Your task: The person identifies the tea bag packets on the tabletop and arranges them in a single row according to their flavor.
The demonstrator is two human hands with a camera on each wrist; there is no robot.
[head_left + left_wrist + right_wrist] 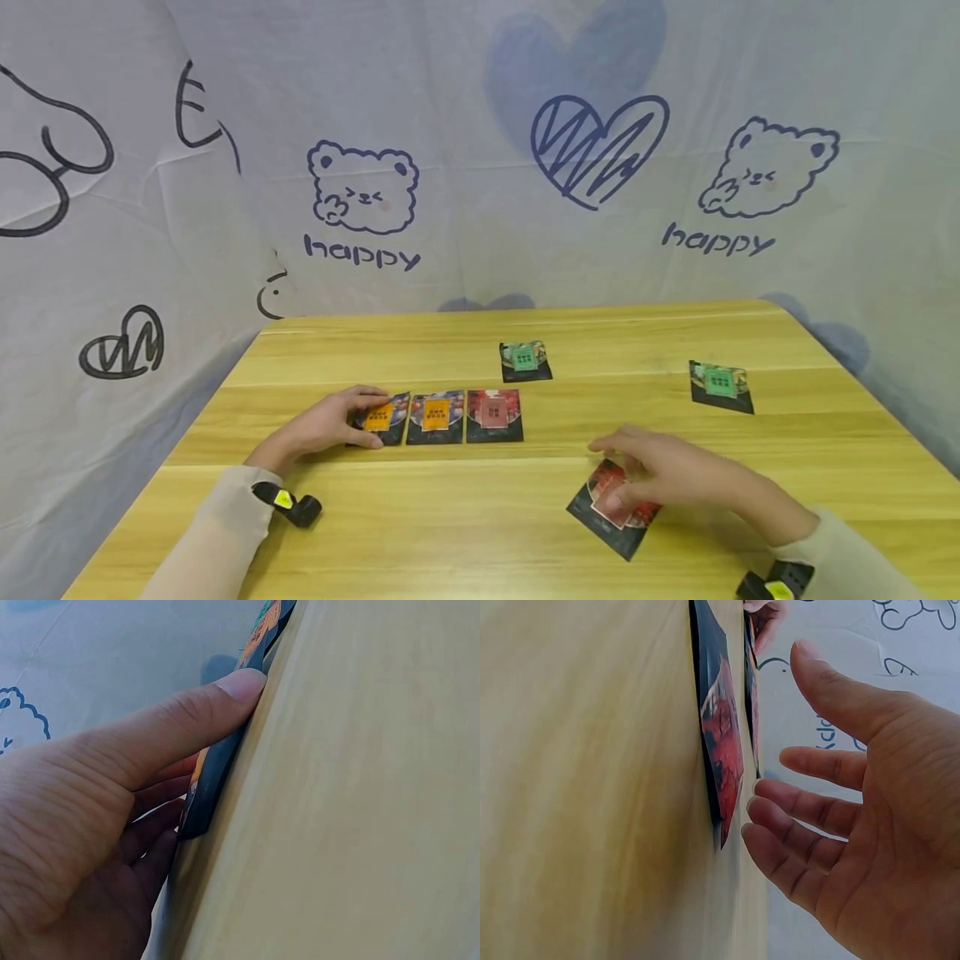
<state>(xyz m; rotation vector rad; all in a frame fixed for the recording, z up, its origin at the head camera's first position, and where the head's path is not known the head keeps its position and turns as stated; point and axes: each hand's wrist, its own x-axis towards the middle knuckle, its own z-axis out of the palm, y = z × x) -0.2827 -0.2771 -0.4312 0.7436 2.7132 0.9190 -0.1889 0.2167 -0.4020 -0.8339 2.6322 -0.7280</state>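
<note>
Flat dark packets with printed pictures and square labels lie on the table. My left hand [335, 421] spans the leftmost orange-label packet [388, 419], thumb at its near edge and fingers at its far edge. In the left wrist view the thumb presses against the dark side of that packet [217, 769]. To its right lie a second orange-label packet [436, 419] and a red-label packet [494, 414]. My right hand [667, 467] hovers over another red-label packet [609, 521], turned at an angle. The right wrist view shows its fingers spread, apart from this packet [724, 739].
Two green-label packets lie farther back, one [527, 360] behind the row and one [722, 385] toward the right. A wooden table [420, 525] bears everything. White cloth [465, 167] with drawn bears and hearts hangs behind and at the sides.
</note>
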